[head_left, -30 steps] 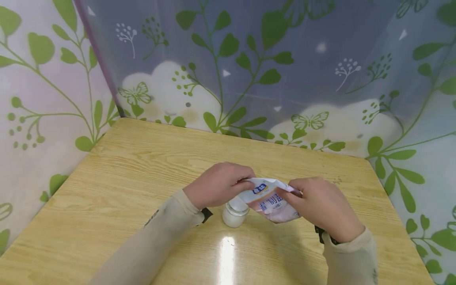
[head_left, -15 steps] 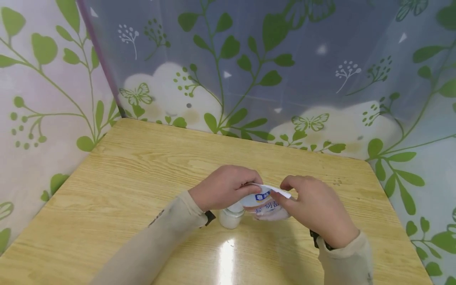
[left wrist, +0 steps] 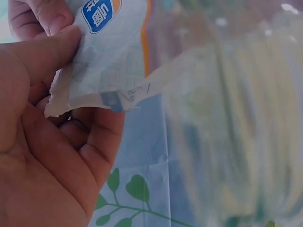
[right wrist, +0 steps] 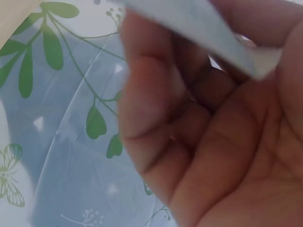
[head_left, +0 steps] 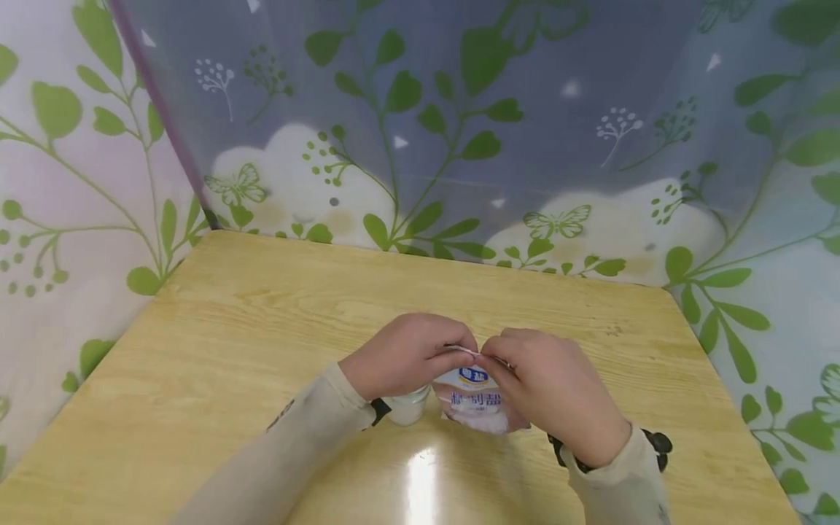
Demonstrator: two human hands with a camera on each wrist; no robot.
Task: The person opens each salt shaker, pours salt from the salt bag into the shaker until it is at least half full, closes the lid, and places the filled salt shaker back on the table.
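Observation:
A small printed salt bag (head_left: 475, 401), white and pinkish with a blue logo, hangs just above the table. At its top edge, my left hand (head_left: 407, 354) pinches the left part between thumb and fingers. My right hand (head_left: 554, 383) pinches the same edge close beside it, the fingertips of both hands nearly meeting. The left wrist view shows the bag's torn-looking rough edge (left wrist: 59, 101) in the left hand's grip. A glass jar (head_left: 408, 410) with pale contents stands under the left wrist, its upper part hidden. In the right wrist view the bag (right wrist: 203, 28) is blurred.
The wooden table (head_left: 282, 292) reaches back to a patterned fabric wall (head_left: 446, 146). Another printed wall (head_left: 72, 182) borders it on the left. Light reflects off the tabletop in front of the jar. A dark wrist strap (head_left: 561, 452) sits on the right wrist.
My right hand has moved left along the bag's top edge until it is beside the left hand. The bag has gone from slanted to hanging straighter. The left wrist now covers the jar's top.

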